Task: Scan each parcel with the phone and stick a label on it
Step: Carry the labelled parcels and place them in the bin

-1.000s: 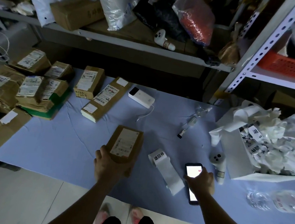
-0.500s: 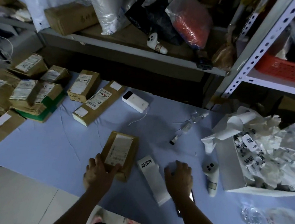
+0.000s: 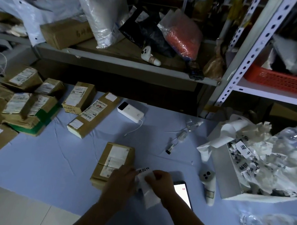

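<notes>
Parcel, a brown carton, is lying on the table directly ahead of the person. Its long axis is running away from them and tipping slightly to the right, and its shipping slip is facing up. The left hand is covering the parcel's near right corner, its fingers curled and pinching the printed end of the label strip. The right hand, just beside it, is pinching the same strip's white backing, so the two appear to be peeling a label free. The rest of the strip is trailing back toward the person between the wrists.

The parcel is sitting to the left of the strip, so the left hand is the nearer one. The coming move is probably a short carry leftward and away onto the carton's top face.

The phone is lying face up and lit, just right of the right hand and partly under its wrist.

At the right, a white box is overflowing with crumpled backing paper and printed scraps. On the shelf, an orange basket is holding bags whose contents are too dim to make out.
</notes>
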